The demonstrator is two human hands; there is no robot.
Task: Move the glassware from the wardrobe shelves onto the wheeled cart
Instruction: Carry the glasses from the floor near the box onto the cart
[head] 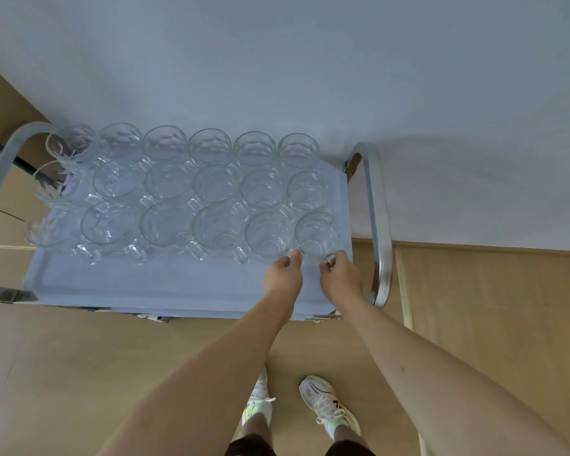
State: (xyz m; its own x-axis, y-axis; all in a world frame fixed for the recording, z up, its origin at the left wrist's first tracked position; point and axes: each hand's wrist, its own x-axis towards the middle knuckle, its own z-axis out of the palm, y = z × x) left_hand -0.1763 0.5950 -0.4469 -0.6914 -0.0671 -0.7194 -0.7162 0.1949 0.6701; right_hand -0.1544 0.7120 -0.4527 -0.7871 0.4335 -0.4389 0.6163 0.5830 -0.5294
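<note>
Head view, looking down on the wheeled cart [165, 291], pale top tray, chrome tube handles at either end. The cart stands against a white wall [277, 60] on a wood floor [79, 357].

Glass mugs [211, 185] stand upright on the tray in three rows, packed rim to rim, handles toward the person. The front strip of the tray is bare.

Both hands are at the mug at the right end of the near row [318, 233], which touches its left neighbour [267, 233].
- Left hand [283, 274]: fingers curled in, fingertips at the mug's near-left rim, close to the gap between the two mugs. Cannot tell whether it truly grips the glass or only touches it.
- Right hand [341, 274]: fingers curled round the mug's handle at its near-right side, pinching it.

The mug sits on the tray just ahead of both hands, between them and the middle row. The right chrome handle [377, 225] lies just beside the right hand.

Both forearms reach in from the lower frame. White sneakers [326, 403] on the floor below the cart's near edge.
</note>
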